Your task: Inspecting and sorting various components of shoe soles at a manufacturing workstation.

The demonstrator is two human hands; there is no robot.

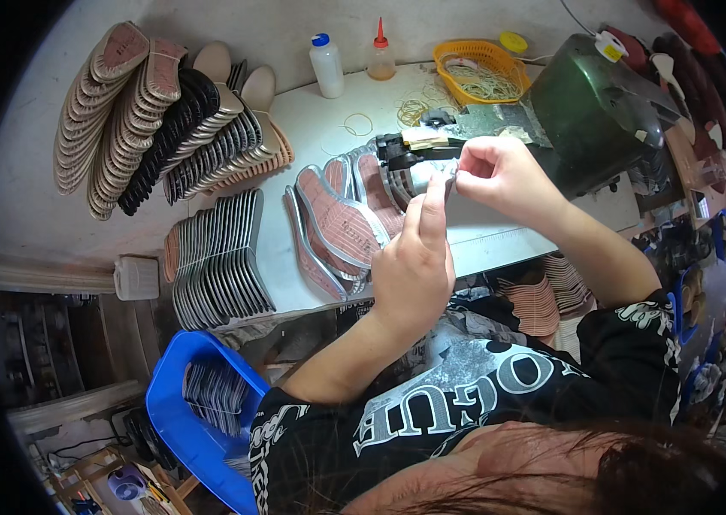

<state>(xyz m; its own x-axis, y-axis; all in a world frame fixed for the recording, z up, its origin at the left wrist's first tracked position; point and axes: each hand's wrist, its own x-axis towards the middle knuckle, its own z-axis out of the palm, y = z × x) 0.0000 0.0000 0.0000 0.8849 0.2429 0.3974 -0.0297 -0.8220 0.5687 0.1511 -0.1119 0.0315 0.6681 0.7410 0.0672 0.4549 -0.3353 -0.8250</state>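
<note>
Beside the green machine point(595, 107) we pinch a small silvery sole piece point(432, 176), right hand point(500, 176) closed on its end, left hand point(414, 266) propping it with raised fingers. Loosening our pinch could drop it onto the sole stack point(337, 223) below.

Even, fairly bright overhead light falls on the white table point(311, 112), which reads almost washed out, with only soft, short shadows under the sole stacks point(217, 257) and the hands. The green machine point(595, 112) carries a dull glare on its top, while the space below the table and the right side sit dim and murky. Fisheye bending curves the table edge, a black vignette rings the frame, and the hair point(595, 472) at the bottom is blurred.
</note>
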